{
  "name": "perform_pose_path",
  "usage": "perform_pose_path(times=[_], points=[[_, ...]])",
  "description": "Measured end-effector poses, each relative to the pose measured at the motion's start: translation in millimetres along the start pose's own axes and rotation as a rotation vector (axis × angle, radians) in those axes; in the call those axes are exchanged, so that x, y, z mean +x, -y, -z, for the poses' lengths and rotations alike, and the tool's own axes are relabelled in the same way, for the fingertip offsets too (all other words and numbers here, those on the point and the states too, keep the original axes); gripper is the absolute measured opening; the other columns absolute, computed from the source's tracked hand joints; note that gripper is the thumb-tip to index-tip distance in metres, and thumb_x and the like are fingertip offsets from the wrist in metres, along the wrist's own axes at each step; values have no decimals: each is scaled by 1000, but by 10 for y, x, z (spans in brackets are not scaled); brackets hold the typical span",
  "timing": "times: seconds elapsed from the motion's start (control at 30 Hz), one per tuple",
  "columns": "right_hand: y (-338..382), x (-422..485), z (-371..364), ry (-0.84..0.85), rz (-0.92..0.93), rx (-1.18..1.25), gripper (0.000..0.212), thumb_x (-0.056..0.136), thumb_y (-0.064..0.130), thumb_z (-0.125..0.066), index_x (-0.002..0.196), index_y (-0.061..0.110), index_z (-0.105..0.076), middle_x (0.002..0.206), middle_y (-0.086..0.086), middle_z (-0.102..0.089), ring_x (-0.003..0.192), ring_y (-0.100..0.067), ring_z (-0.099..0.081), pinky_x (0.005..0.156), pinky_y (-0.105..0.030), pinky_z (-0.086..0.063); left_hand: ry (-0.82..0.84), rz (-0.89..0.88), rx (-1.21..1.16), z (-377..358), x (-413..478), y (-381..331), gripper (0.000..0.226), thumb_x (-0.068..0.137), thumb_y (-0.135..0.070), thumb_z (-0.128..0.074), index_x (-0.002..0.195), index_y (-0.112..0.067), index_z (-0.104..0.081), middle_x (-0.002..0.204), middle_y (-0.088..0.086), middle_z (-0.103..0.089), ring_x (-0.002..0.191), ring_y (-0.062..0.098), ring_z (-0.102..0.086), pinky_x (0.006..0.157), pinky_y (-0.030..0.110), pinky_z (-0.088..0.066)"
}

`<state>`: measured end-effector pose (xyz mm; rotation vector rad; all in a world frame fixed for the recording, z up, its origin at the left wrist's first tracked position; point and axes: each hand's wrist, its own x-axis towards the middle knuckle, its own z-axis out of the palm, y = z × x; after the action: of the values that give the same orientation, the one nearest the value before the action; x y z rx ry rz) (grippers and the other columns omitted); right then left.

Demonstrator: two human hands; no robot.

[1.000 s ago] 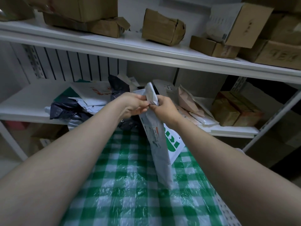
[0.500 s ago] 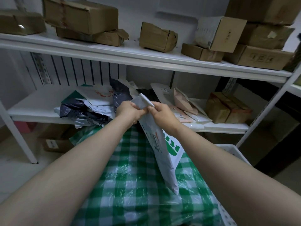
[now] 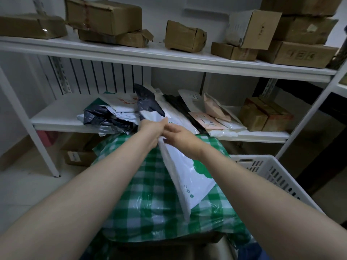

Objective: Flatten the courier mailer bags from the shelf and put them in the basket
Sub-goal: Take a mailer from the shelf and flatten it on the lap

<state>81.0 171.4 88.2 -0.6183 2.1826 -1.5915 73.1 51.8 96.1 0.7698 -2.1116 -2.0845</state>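
A smooth, glossy white plastic mailer bag [image 3: 189, 177] is held edge-on and tilted above a table covered with a shiny green-and-white checked plastic cloth [image 3: 150, 194]. Its top edge is gripped by the curled fingers of the left hand [image 3: 152, 128]. The right hand [image 3: 183, 136] is laid against the bag just beside the left, fingers fairly straight; whether the bag is pinched there cannot be told. A green printed shape and small round green marks are seen on the bag, with no legible words. Crumpled dark and white mailers [image 3: 116, 117] are heaped on the white shelf [image 3: 62, 117]. A white slatted plastic basket [image 3: 272, 171] is set to the right.
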Motion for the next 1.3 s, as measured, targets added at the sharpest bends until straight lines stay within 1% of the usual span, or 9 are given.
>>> perform_pose_path(times=[0.13, 0.23, 0.37, 0.57, 0.77, 0.83, 0.97, 1.13, 1.3], points=[[-173, -140, 25, -127, -140, -144, 42, 98, 27, -54, 137, 12, -51, 133, -5, -59, 112, -13, -57, 97, -28, -46, -100, 23, 176, 290, 28, 246, 40, 94, -4, -55, 133, 5, -51, 133, 21, -56, 120, 34, -58, 79, 32, -47], [-409, -200, 146, -220, -233, -438, 16, 97, 17, -43, 91, 15, -58, 90, -10, -59, 71, -13, -50, 62, -24, -39, -154, -16, 331, 397, 11, 383, 38, 95, -2, -47, 132, 7, -50, 132, 25, -55, 121, 38, -56, 88, 38, -50], [-678, -275, 247, -190, -445, -759, 37, 100, 22, -43, 134, 6, -44, 133, -14, -51, 118, -30, -52, 94, -36, -43, -112, -43, 410, 530, 32, 582, 30, 91, -1, -47, 119, 1, -56, 115, 20, -61, 92, 34, -59, 68, 36, -51], [-1102, -197, 336, -216, -667, -893, 57, 98, 35, -47, 142, 5, -27, 141, -17, -44, 128, -37, -42, 94, -40, -41, 94, 140, 248, 763, 213, 762, 48, 57, -42, -74, 92, -10, -63, 86, 10, -54, 76, 24, -48, 73, 38, -41], [-1271, -112, 336, -178, -787, -817, 77, 88, 45, -61, 144, 4, -27, 129, -17, -52, 115, -36, -52, 90, -41, -48, 189, 36, 219, 634, 311, 758, 19, 99, -26, -57, 107, -9, -61, 91, 11, -69, 72, 25, -65, 69, 37, -55], [-1311, -58, 393, -175, -766, -830, 39, 86, 42, -62, 104, 8, -53, 94, -10, -58, 91, -30, -58, 71, -35, -46, 202, 24, 219, 597, 372, 756, 15, 97, -25, -60, 105, -12, -61, 95, 12, -68, 73, 25, -64, 68, 35, -53], [-1247, 61, 582, -261, -742, -780, 29, 89, 28, -54, 66, 14, -43, 68, -5, -47, 66, -25, -47, 76, -40, -35, 203, 52, 211, 592, 473, 727, 17, 92, -26, -68, 104, -13, -66, 93, 10, -71, 71, 24, -67, 67, 34, -57], [-965, 188, 686, -345, -720, -880, 21, 90, 27, -52, 102, 14, -63, 88, -4, -62, 78, -23, -53, 106, -47, -27, 126, -17, 142, 553, 590, 611, 20, 86, -16, -74, 104, -7, -70, 85, 12, -72, 58, 20, -68, 56, 33, -59], [-575, 358, 557, -202, -92, -480, 66, 83, 37, -74, 141, 24, -45, 134, 9, -54, 120, -10, -52, 98, -24, -43, 393, -168, 326, 392, 557, 365, 19, 93, -13, -64, 110, -7, -60, 102, 14, -71, 83, 30, -69, 74, 41, -56]])
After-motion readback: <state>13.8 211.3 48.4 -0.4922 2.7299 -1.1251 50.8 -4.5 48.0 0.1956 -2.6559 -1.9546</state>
